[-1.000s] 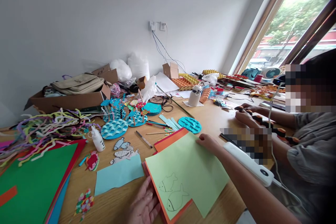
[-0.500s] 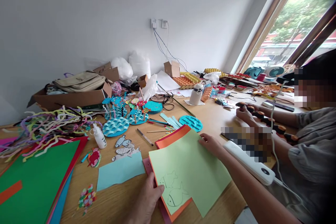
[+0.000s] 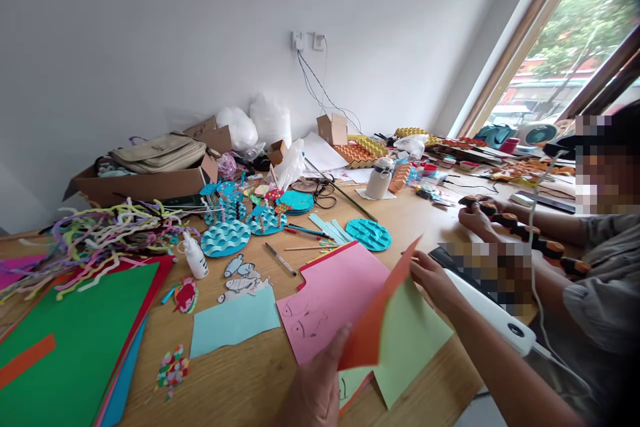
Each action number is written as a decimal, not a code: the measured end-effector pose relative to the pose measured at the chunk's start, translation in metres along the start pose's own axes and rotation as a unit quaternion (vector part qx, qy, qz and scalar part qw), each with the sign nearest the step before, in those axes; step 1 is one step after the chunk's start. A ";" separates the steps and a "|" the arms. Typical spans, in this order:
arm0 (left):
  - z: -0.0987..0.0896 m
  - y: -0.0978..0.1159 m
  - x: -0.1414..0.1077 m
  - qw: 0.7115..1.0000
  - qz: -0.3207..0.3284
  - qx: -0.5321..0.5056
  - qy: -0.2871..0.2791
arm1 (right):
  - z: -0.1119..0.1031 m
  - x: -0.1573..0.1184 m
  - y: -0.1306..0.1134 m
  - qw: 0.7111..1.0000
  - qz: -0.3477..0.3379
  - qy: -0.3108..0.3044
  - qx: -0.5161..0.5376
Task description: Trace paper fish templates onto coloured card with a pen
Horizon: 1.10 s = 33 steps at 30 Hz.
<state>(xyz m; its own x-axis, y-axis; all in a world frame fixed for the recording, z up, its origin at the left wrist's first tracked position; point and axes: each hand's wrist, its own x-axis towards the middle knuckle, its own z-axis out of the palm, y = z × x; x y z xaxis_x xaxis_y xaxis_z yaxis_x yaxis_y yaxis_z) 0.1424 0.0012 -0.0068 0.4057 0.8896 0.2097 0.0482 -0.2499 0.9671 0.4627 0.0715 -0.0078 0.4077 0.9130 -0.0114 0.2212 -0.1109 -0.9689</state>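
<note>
Green paper [image 3: 100,320] lies at the far left of your desk [image 3: 225,380]; next, the pale paper fish [image 3: 241,290] are already cut out, by the light blue sheet [image 3: 235,323]. The pink sheet [image 3: 330,290] lies further right, its two fish outlined but uncut, so that cutting looks undone. Your left hand [image 3: 317,380] has its thumb at the raised orange sheet [image 3: 373,320], though whether its fingers clamp I cannot tell; beyond the light green sheet [image 3: 407,327], your right hand's [image 3: 433,277] fingers curl at the raised edge, their grip unclear too
</note>
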 end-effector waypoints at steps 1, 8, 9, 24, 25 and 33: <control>0.000 0.001 -0.002 1.000 0.014 -0.002 -0.007 | -0.004 -0.002 -0.001 1.000 0.007 -0.009 0.020; 0.001 -0.006 -0.012 0.995 0.037 0.090 -0.036 | -0.028 -0.010 -0.006 0.976 0.104 -0.082 0.170; 0.002 -0.008 -0.014 0.994 0.030 0.098 -0.032 | -0.029 -0.010 -0.007 0.969 0.124 -0.090 0.193; 0.002 -0.040 -0.013 0.949 -0.178 -0.259 0.024 | -0.019 -0.003 -0.014 0.985 0.140 -0.099 0.006; -0.001 -0.039 -0.012 0.933 -0.196 -0.301 0.019 | -0.016 -0.001 -0.013 0.985 0.141 -0.101 -0.005; -0.022 -0.029 -0.020 0.841 -0.310 -0.443 0.020 | 0.009 0.014 -0.012 0.981 0.130 -0.110 -0.095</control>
<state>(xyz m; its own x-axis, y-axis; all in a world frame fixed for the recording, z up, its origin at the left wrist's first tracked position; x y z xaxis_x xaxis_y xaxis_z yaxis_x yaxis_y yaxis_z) 0.1128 -0.0013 -0.0358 0.5219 0.7606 -0.3863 -0.4666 0.6336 0.6172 0.4579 0.0896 0.0012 0.2760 0.9043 -0.3257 0.3038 -0.4035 -0.8631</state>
